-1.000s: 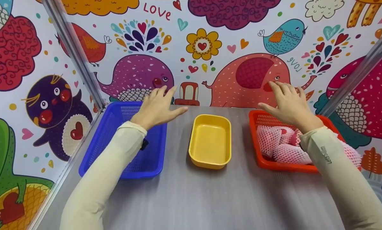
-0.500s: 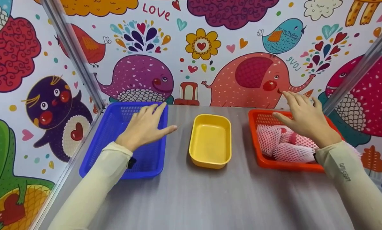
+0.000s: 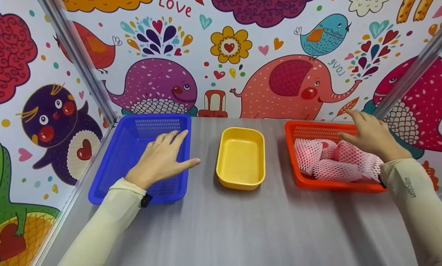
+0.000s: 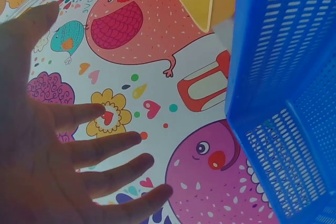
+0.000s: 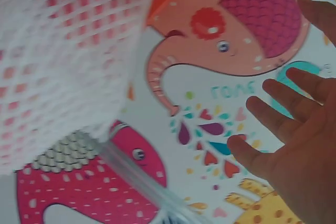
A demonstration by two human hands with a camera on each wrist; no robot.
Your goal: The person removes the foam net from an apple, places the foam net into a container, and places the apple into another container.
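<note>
My left hand [image 3: 161,157] hovers palm down over the blue mesh basket [image 3: 117,170], fingers spread and straight, holding nothing; the left wrist view shows the same hand [image 4: 79,150] with its spread fingers beside the basket wall [image 4: 283,77]. My right hand [image 3: 372,135] is open above the far right part of the red basket [image 3: 317,131], just over the pink items wrapped in white foam netting [image 3: 335,162]. In the right wrist view the foam netting [image 5: 63,56] fills the upper left and the hand's fingers [image 5: 278,119] are spread. A yellow tub [image 3: 241,159] stands between the baskets.
The grey tabletop [image 3: 235,229] stretches toward me in front of the three containers. Cartoon-printed walls close the back and both sides, with metal corner posts [image 3: 76,62] at the left and at the right [image 3: 413,70].
Both hands have drawn back and lowered: the left from the basket's far right corner to over its middle, the right outward and down toward the netted items. The view tilted slightly.
</note>
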